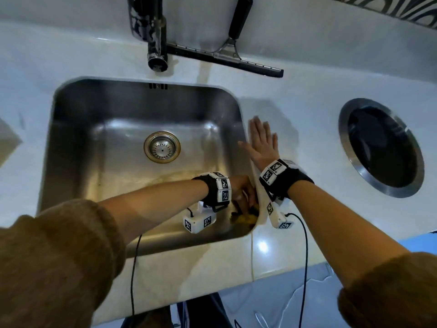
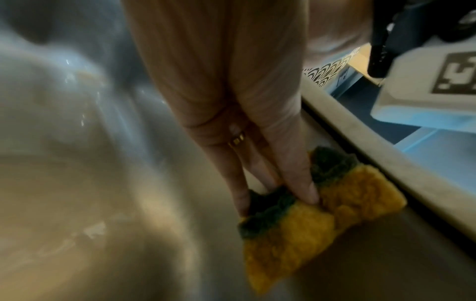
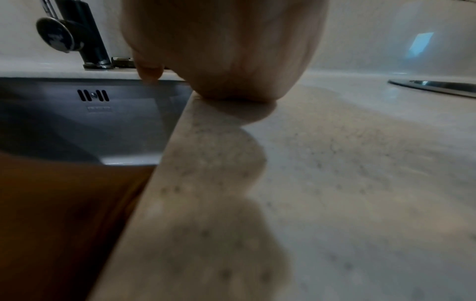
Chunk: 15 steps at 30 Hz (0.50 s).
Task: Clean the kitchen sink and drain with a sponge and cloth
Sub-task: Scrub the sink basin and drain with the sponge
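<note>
Presently the left hand (image 2: 231,114) reaches into the near right corner of the stainless steel sink (image 1: 94,143), where it grips a yellow sponge (image 2: 304,220) with a dark green scouring layer. The fingers (image 2: 298,175) are curled down onto the green layer and pinch the sponge, bending it; the yellow foam lies below and beyond the fingertips, pressed against the sink's right wall just under the countertop edge (image 2: 373,163). A ring (image 2: 237,139) sits on one finger. The right hand (image 1: 261,140) lies flat on the pale speckled countertop (image 1: 295,233) just beside the sink's right rim, fingers straight and slightly spread, thumb extended over the basin. The drain strainer (image 1: 162,147) sits at the basin centre, well apart from the sponge. Behind the sink stand a dark faucet (image 1: 157,41) and a squeegee (image 1: 227,55). A round steel-rimmed opening (image 1: 380,147) is set in the countertop to the right.
</note>
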### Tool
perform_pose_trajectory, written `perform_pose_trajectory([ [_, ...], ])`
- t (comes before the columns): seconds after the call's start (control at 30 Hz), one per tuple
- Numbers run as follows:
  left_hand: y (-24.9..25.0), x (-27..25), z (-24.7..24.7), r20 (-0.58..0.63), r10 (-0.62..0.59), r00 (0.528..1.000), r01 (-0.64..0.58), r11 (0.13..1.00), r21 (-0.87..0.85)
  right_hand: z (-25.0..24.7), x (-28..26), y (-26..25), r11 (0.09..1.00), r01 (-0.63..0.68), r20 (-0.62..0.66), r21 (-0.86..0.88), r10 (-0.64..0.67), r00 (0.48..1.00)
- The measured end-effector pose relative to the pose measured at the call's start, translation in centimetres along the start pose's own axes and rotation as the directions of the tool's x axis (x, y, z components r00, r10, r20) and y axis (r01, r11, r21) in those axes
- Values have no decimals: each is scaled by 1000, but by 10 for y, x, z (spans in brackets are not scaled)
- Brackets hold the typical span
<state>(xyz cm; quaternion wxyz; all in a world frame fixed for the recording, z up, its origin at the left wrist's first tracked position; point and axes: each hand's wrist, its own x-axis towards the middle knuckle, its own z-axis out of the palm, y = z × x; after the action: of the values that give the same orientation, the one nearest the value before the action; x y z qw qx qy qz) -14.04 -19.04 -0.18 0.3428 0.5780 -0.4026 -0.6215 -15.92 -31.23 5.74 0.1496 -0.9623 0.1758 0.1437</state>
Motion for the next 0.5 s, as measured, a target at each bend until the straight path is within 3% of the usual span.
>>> perform_pose_trajectory([
  [0.17,-1,-2,13,124,-79,989,77,997,21,-1,1,-2,1000,-30,-1,5,30,1000],
  [0.3,-8,-15,19,172,-87,981,73,994,84,-3,1,-3,1000,-27,8,8,27,1000],
  [0.5,-26,-34,11,281,-202,938,170,976,134,-3,1,-1,1000,-11,12,7,11,1000],
])
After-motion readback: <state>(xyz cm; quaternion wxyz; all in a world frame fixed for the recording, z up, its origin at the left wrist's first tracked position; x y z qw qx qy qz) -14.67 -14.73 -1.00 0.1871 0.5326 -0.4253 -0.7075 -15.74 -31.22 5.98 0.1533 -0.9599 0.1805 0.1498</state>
